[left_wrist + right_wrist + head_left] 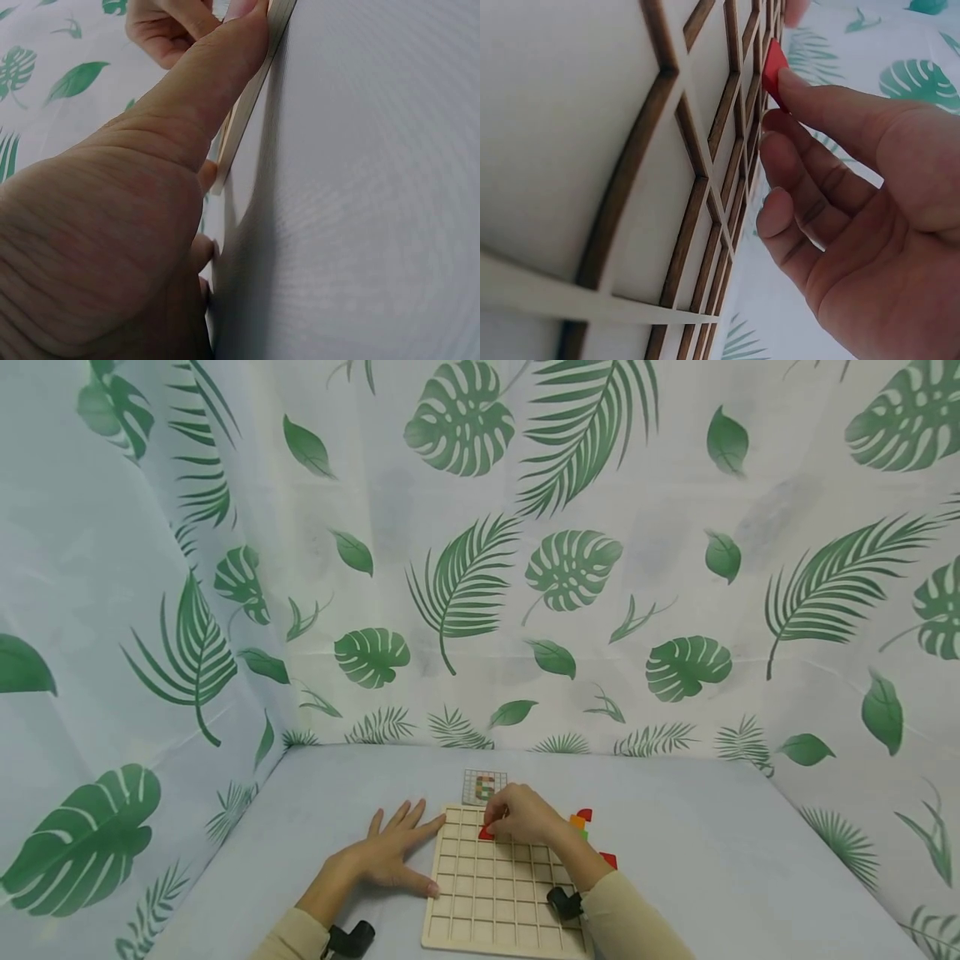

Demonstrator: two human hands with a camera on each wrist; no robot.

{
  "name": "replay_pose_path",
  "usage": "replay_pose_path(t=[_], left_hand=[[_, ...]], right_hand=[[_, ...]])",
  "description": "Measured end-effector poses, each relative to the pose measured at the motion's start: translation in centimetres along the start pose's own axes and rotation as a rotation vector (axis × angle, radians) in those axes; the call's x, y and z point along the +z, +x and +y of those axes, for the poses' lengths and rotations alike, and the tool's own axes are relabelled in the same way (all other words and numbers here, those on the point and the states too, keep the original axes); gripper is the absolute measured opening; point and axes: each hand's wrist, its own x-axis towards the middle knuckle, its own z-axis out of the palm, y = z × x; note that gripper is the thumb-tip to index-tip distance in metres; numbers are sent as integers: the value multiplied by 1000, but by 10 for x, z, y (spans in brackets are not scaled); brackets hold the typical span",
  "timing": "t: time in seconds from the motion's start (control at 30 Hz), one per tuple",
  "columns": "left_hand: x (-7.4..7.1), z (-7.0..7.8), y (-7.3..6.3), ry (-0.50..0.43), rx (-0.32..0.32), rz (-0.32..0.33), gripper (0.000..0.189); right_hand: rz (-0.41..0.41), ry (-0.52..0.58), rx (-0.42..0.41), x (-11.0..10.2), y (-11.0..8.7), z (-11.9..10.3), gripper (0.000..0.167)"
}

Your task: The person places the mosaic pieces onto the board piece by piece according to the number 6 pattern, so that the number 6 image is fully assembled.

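Note:
A light wooden grid board (474, 887) lies on the table, its raised bars marking out square cells. My right hand (525, 816) is over the far part of the board and pinches a small red piece (775, 73) between thumb and fingers. The piece is right at a cell near the far edge, and its other fingers curl loosely beside the grid. With fingers spread, my left hand (390, 857) rests by the board's left side. Its thumb (225, 56) and index fingertip touch the board's edge.
Beyond the board lies a small card (469, 787) printed with a grid and a coloured pattern. To the right of the board are loose pieces: an orange one (577, 821), a green one (583, 834) and red ones (609, 860), partly hidden by my right arm. A leaf-print curtain (480, 693) stands behind the table.

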Motion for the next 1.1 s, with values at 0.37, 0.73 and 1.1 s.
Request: replay_pose_path(t=[0.37, 0.73, 1.1], left_hand=[[-1, 2, 2, 12, -7, 12, 113], [2, 3, -2, 19, -6, 17, 114], [-1, 3, 0, 20, -10, 17, 114]], right_hand=[[-15, -86, -49, -2, -2, -4, 4], [87, -70, -24, -13, -29, -2, 26], [232, -73, 37, -54, -60, 26, 33]])
